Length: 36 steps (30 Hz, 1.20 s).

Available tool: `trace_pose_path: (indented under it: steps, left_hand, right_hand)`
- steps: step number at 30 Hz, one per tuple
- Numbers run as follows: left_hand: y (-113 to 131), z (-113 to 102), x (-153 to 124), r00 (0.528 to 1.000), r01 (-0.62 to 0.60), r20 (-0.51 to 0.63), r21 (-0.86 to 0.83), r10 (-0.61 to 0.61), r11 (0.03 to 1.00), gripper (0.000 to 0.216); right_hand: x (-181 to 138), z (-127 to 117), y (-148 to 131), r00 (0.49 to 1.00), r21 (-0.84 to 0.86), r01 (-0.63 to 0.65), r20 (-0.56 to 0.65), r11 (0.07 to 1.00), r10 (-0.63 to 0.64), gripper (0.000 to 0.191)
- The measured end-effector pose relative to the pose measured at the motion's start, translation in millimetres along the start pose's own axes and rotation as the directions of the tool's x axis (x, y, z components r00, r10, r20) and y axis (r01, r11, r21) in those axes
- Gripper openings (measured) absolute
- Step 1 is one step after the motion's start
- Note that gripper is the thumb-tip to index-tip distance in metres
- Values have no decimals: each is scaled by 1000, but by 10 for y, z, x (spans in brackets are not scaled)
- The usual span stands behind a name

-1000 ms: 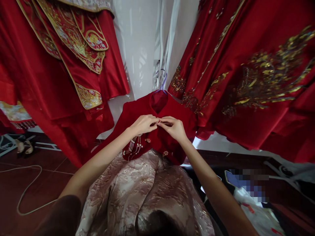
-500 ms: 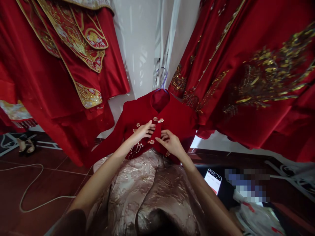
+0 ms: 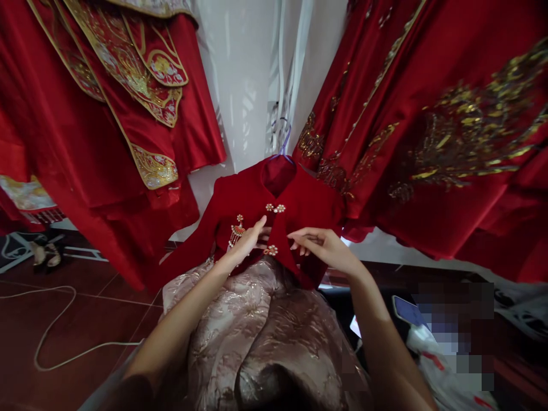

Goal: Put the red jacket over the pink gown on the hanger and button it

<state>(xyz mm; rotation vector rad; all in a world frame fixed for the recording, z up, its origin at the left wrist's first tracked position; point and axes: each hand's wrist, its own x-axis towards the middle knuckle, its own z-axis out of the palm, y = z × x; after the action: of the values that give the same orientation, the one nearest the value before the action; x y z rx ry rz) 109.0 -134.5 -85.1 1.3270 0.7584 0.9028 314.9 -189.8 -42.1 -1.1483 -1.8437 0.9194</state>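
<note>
A short red velvet jacket (image 3: 308,200) hangs on a hanger in front of me, above a pink brocade skirt (image 3: 252,319). Pearl button clasps (image 3: 275,208) close its front, and a tasselled ornament (image 3: 236,231) hangs on its left chest. My left hand (image 3: 248,240) rests flat on the jacket front beside the lower clasp (image 3: 270,250), fingers stretched out. My right hand (image 3: 319,245) hovers at the jacket's right front edge, fingers loosely apart, and I see nothing held in it.
Red gowns with gold embroidery hang to the left (image 3: 107,114) and right (image 3: 428,125). A white cable (image 3: 55,331) loops over the dark red floor at left. A phone (image 3: 409,311) and white bags (image 3: 449,371) lie at lower right. Sandals (image 3: 43,254) stand far left.
Both hands left the top clasp, moved down the jacket front and opened. The right hand has shifted to the right, and the clasps now show.
</note>
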Motion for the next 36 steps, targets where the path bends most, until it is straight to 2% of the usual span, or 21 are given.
trace_pose_path:
  steps: [4, 6, 9, 11, 15, 17, 19, 21, 22, 24, 25, 26, 31, 36]
  left_hand:
    - [-110, -6, -208, 989, -98, -89, 198, 117, 975, 43]
    - [-182, 5, -295, 970, -142, -162, 232, 182, 962, 36]
    - [-258, 29, -364, 916, -142, -360, 122, 177, 982, 38]
    - [-282, 45, -384, 890, -144, -436, 7, 133, 990, 42]
    - [-293, 62, -418, 916, -159, -387, -105, 107, 982, 42]
    - [-279, 44, -430, 926, -175, -345, -38, 151, 984, 41]
    - [-254, -12, -421, 917, -199, -328, 124, 229, 972, 36]
    - [-233, -109, -371, 864, -229, -371, 311, 339, 923, 30]
    - [-232, -169, -329, 817, -242, -414, 385, 401, 891, 28]
    - [-252, -296, -219, 710, -261, -498, 472, 499, 842, 27]
    - [-272, -354, -158, 671, -263, -525, 490, 523, 831, 28]
    - [-296, -404, -99, 652, -264, -539, 499, 533, 826, 30]
    - [-379, -484, 53, 684, -310, -503, 455, 528, 835, 29]
    - [-343, -451, 22, 687, -345, -523, 376, 504, 860, 19]
  right_hand:
    - [-37, -24, -54, 999, 16, -15, -45, 1000, 16, 33]
    - [-50, 15, -73, 999, 13, -29, -28, 1000, 29, 32]
    - [-46, 167, -64, 998, -17, -60, -6, 998, 60, 33]
    - [-16, 322, -20, 995, -70, -75, -76, 995, 69, 37]
    - [87, 643, 100, 982, -120, -39, -187, 992, 16, 43]
    - [134, 744, 138, 972, -131, -17, -234, 991, -15, 36]
    - [167, 785, 157, 953, -155, -16, -302, 988, -32, 25]
    - [186, 779, 164, 935, -158, -21, -352, 987, -36, 19]
    - [193, 766, 168, 930, -151, -20, -367, 988, -37, 18]
    - [206, 733, 181, 921, -132, -4, -387, 991, -48, 19]
    - [214, 718, 191, 920, -118, 11, -389, 993, -56, 21]
    - [225, 706, 204, 921, -95, 28, -384, 995, -63, 22]
    - [334, 721, 280, 947, 144, 100, -319, 984, -49, 28]
    - [573, 880, 342, 924, 289, 112, -381, 951, 7, 33]
